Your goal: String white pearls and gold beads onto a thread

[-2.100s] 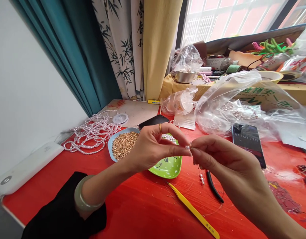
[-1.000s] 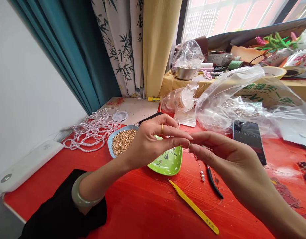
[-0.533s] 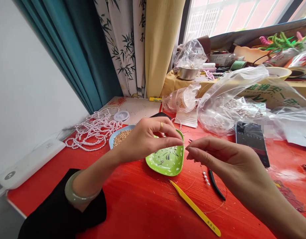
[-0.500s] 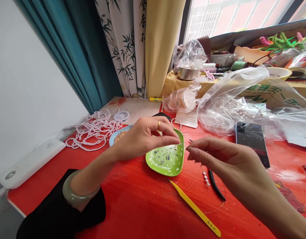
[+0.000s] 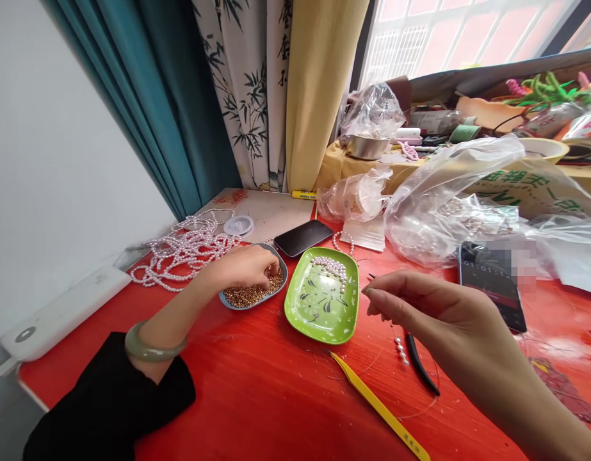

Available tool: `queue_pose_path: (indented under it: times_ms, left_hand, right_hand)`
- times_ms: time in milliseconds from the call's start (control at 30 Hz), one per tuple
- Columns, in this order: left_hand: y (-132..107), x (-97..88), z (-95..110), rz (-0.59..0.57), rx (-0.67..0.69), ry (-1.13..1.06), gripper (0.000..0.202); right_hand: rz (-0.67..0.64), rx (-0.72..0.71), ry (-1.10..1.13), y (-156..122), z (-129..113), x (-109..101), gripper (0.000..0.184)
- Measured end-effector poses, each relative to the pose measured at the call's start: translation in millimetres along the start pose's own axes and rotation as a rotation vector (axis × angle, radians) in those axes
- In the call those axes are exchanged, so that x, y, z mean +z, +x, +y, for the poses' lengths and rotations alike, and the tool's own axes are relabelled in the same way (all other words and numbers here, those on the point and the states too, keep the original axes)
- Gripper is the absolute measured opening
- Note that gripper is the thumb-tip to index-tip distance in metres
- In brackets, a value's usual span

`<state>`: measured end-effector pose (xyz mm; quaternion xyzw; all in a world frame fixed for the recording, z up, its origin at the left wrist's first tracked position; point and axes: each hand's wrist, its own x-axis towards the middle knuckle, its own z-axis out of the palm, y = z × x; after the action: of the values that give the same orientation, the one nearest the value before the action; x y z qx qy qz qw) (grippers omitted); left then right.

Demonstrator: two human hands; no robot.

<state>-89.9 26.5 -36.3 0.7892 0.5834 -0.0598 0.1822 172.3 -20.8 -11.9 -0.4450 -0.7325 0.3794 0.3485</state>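
My left hand (image 5: 251,267), a green bangle on its wrist, reaches into a small blue-grey dish (image 5: 282,284) of tiny gold beads (image 5: 247,296). Its fingers are curled down with the tips among the beads, so what they pinch is hidden. To the right, my right hand (image 5: 420,301) is raised over the table, thumb and forefinger pinched on a thin thread. Below it hangs or lies a short row of pearl beads (image 5: 399,349) on thread. Between the hands stands a green tray (image 5: 319,320) with loose white pearls (image 5: 331,266) toward its far end.
Yellow tweezers (image 5: 376,403) and black-handled pliers (image 5: 420,365) lie on the red table. Behind are a dark phone (image 5: 303,238), pink bead strands (image 5: 184,253) and plastic bags (image 5: 420,218). Another phone (image 5: 492,288) lies right, a white power strip (image 5: 64,307) left.
My left hand has moved left and down, from above the green tray into the dish of gold beads, uncovering the tray's pearls and the dark phone. My right hand keeps its pinch almost in place.
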Motion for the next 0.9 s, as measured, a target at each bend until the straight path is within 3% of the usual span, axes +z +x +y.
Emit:
queue_pose_path:
  times_ms: [333, 667, 900]
  left_hand:
    - [2, 1.1, 0, 0.048, 0.043, -0.063, 0.011]
    - [11, -1.4, -11, 0.176, -0.004, -0.357, 0.02]
    - [4, -6.4, 5, 0.153, 0.024, -0.545, 0.03]
  right_hand:
    - [0.01, -0.026, 0.014, 1, -2, 3, 0.017]
    - [-0.008, -0.011, 0.029, 0, -4, 2, 0.017]
    - [-0.028, 0.012, 0.046, -1, -3, 3, 0.016]
